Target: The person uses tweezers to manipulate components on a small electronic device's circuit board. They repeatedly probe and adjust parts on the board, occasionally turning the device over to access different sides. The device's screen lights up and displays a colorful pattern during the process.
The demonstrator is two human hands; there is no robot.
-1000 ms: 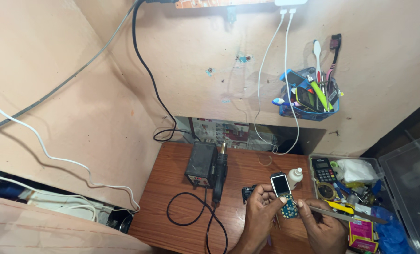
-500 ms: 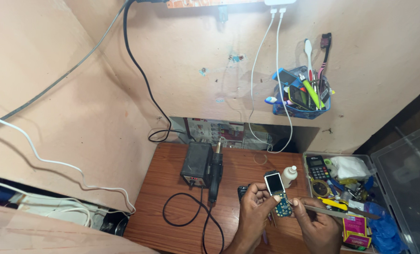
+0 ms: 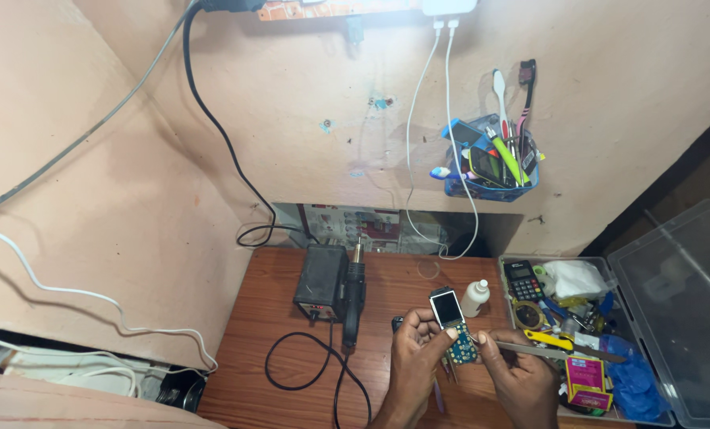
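While the head camera looks down over a brown wooden desk [image 3: 291, 349] set against a peach wall, both bare hands meet low in the middle of the view. The left hand [image 3: 413, 357] is closed around a small opened phone [image 3: 452, 324], its fingers wrapped on the left edge so that the grey screen points up and away and the bare green circuit board faces the person; the phone is held just above the desk, between the two hands. The right hand [image 3: 522, 373] is pinched shut on a pair of metal tweezers [image 3: 530, 346], which lie nearly level with the tips at the lower right edge of the circuit board; whether the tips actually touch the board is hard to tell at this size. Just beyond the phone stands a small white bottle [image 3: 474, 298], upright on the desk. To the left sits a black hot-air station [image 3: 321, 282] with its black handle [image 3: 354, 298] lying beside it and a black cord [image 3: 307, 365] looping over the wood. Right of the hands is an open clear plastic box [image 3: 680, 318], lid thrown back, crowded with a calculator [image 3: 522, 280], white cloth, a yellow-handled tool and a pink packet. On the wall above hangs a blue holder [image 3: 490, 171] full of brushes and pens, with two white cables [image 3: 442, 127] running down past it from a charger at the top.
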